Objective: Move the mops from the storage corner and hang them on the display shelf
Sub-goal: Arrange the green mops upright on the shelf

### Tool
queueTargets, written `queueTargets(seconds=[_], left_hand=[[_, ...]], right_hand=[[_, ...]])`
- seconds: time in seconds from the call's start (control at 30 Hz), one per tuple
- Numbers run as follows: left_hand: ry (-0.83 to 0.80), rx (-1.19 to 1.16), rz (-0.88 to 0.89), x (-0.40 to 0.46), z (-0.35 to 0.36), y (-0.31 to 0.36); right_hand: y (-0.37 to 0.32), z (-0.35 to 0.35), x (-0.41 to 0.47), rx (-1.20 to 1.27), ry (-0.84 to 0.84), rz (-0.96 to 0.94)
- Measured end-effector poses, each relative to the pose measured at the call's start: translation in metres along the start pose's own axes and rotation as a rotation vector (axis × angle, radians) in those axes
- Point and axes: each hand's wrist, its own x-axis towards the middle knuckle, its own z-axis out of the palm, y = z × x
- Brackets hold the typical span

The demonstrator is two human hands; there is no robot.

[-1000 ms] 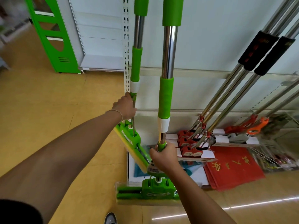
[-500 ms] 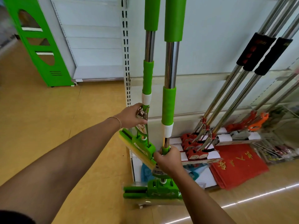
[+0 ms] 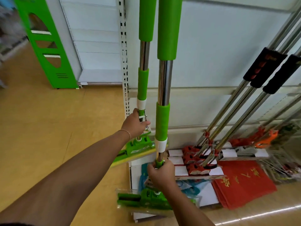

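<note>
Two green-and-steel sponge mops stand upright in front of the white display shelf (image 3: 211, 62). My left hand (image 3: 135, 123) grips the lower shaft of the far mop (image 3: 143, 82), just above its green head with a yellow sponge (image 3: 138, 151). My right hand (image 3: 160, 174) grips the lower shaft of the near mop (image 3: 163, 82), just above its green head (image 3: 146, 200), which hangs low over the floor. Both handles run up out of the top of the view.
Several steel mops with black grips (image 3: 263, 69) and red heads (image 3: 197, 158) lean against the shelf on the right. Red mats (image 3: 242, 183) and packaged goods lie on the shelf base. A slotted upright (image 3: 123, 62) stands behind the far mop. A green cabinet (image 3: 47, 46) stands at left.
Both mops have shifted right and closer to the shelf panel. The far mop's head has turned and risen, and my left hand now sits lower on its shaft.
</note>
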Motion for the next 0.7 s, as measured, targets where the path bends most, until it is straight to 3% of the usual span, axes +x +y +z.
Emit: queueTargets(seconds=[0.5,0.7], left_hand=[[-0.200,0.310,0.086,0.029,-0.011,0.016],[-0.178,0.255,0.095,0.026,-0.011,0.016]], right_hand=[[-0.007,0.003,0.026,0.027,-0.073,-0.032],[-0.011,0.013,0.027,0.040,-0.063,-0.025]])
